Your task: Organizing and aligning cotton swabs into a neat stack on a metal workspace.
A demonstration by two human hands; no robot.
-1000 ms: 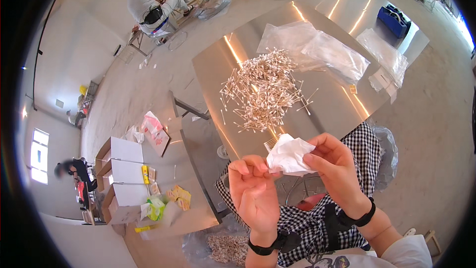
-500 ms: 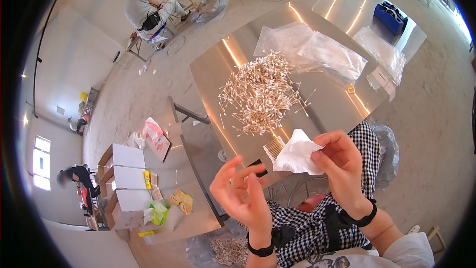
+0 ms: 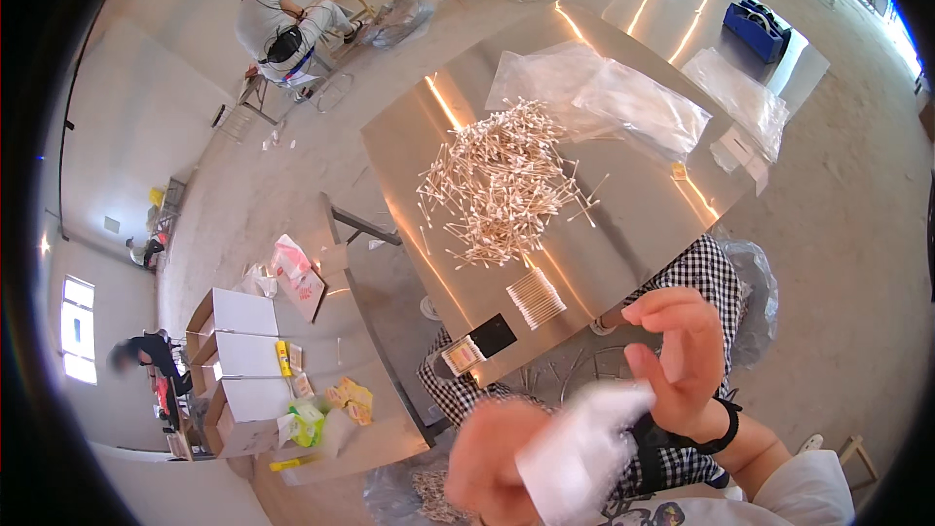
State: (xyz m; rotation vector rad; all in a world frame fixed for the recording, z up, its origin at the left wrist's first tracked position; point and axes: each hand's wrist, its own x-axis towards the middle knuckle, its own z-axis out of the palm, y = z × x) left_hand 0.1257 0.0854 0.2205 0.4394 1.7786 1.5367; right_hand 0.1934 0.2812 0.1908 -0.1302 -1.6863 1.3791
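While the swabs (image 3: 502,180) stay heaped mid-table, we've pulled the bag (image 3: 584,448) down close: left hand (image 3: 492,468) now grasps it, right hand (image 3: 682,356) has let go, fingers loosely curled.

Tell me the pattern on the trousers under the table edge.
Black-and-white check on the trousers, seen best in the head view, beside the steel table.
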